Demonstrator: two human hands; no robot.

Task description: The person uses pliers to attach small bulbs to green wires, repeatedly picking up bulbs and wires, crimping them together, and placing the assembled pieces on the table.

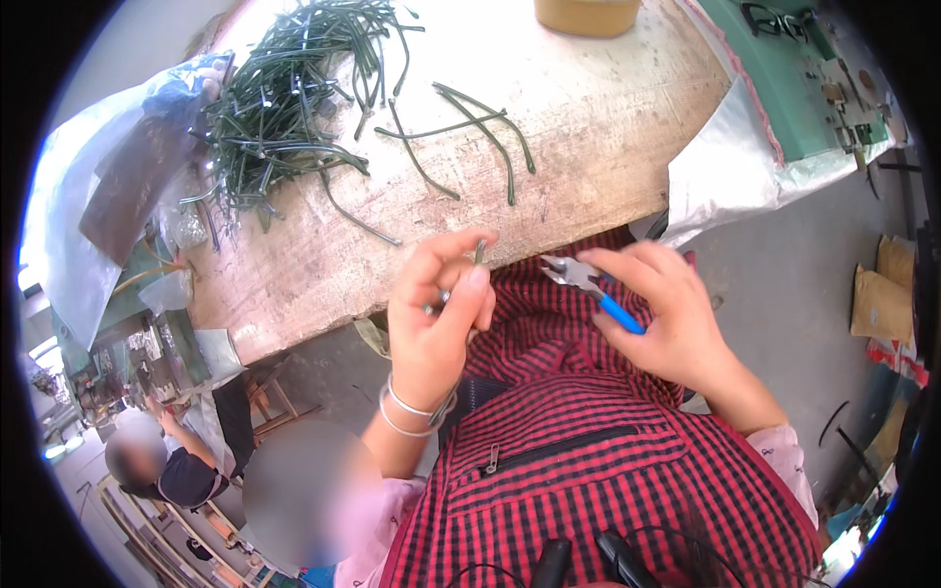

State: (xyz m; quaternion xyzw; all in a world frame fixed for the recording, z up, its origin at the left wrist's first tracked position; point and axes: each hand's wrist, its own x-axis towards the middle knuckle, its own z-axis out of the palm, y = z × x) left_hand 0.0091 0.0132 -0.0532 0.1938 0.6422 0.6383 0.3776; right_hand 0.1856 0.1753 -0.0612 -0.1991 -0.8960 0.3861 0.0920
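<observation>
My left hand (431,314) is closed in a pinch over the near edge of the wooden table (578,137). A short dark green cable piece (479,253) stands up between its thumb and fingers; more small shiny ends show by the curled fingers. To its right, my right hand (676,314) grips cutting pliers (578,274) with blue handles. Their jaws are parted and point toward the left hand, without touching the cable. Beyond the hands lies a tangled heap of dark green cable pieces (279,118), with several loose cable pieces (510,162) beside it.
A yellow tub (588,16) stands at the far edge. Black eyeglasses (774,22) rest on a green machine (774,83) at right. Clear plastic sheeting (108,186) hangs at left. A co-worker (186,461) sits lower left; cardboard boxes (880,304) are at right.
</observation>
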